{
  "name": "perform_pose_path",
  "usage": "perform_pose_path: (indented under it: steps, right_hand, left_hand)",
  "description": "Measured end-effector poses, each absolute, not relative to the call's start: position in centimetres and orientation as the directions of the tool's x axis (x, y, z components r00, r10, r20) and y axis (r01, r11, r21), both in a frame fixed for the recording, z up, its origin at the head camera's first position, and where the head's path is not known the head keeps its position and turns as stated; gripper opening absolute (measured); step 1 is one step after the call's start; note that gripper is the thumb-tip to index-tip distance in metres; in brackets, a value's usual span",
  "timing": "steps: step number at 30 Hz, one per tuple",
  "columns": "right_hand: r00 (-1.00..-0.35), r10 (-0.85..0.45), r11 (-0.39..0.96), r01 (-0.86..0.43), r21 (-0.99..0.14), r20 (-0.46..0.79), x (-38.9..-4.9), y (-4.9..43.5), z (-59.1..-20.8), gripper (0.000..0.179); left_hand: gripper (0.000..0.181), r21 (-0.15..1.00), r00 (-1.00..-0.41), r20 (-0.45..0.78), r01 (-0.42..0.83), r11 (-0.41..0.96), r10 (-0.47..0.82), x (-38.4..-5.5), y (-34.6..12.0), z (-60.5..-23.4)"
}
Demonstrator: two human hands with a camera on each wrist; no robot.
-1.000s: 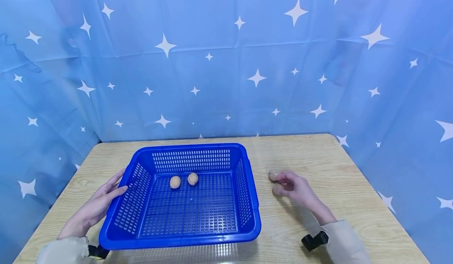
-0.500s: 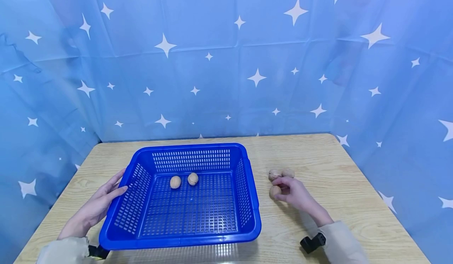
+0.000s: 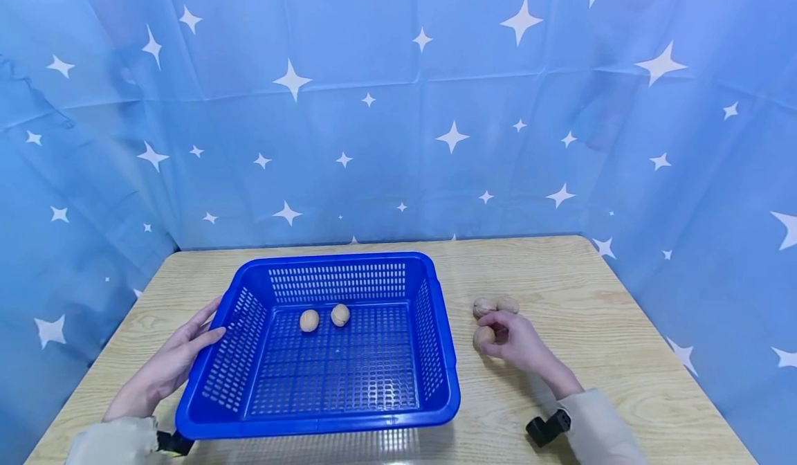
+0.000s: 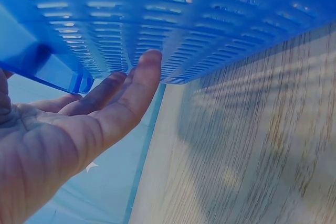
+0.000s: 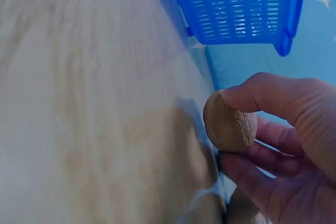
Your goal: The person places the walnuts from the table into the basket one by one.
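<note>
My right grip (image 3: 521,342), at its left end, pinches a tan, wrinkled walnut (image 5: 227,124), my left grip (image 3: 167,362) clasping the basket (image 3: 317,429).

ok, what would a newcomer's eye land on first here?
Probably the big blue basket, left of centre in the head view, with two walnuts inside and the left hand at its left side. Next, likely the right hand, just right of the basket, pinching a walnut near two more on the table. Behind it all, the blue curtain with white stars fills the upper half.
</note>
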State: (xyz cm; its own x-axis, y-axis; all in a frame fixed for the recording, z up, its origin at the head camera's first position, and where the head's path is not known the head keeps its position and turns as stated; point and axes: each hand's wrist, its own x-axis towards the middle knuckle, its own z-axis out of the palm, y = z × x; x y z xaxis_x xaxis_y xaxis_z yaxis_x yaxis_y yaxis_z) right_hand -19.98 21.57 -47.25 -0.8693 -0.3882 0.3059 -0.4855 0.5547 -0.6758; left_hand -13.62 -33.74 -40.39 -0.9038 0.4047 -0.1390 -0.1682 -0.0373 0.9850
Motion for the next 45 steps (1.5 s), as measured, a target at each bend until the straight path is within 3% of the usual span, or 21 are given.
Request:
perform_pose_path:
  steps: [6,24,36,45]
  right_hand:
    - [-0.886,-0.366,0.465,-0.44,-0.768,0.285,-20.2,21.3,-45.9,0.029]
    - [-0.895,-0.376,0.453,-0.404,-0.795,0.24,-22.1,19.8,-40.7,0.034]
    - [-0.843,-0.454,0.439,-0.492,-0.752,0.287,-23.1,16.0,-37.3,0.033]
    - [-0.762,-0.571,0.399,-0.584,-0.707,0.307,-24.0,12.1,-35.5,0.031]
  left_hand:
    - [0.066,0.987,-0.901,-0.123,-0.155,-0.045,0.417,-13.7,-33.7,-40.3]
    - [0.066,0.985,-0.9,-0.135,-0.167,-0.043,0.414,-13.7,-33.8,-40.3]
    - [0.067,0.984,-0.904,-0.149,-0.177,-0.034,0.401,-13.5,-33.7,-40.3]
    - [0.067,0.987,-0.908,-0.141,-0.162,-0.021,0.395,-13.5,-33.6,-40.2]
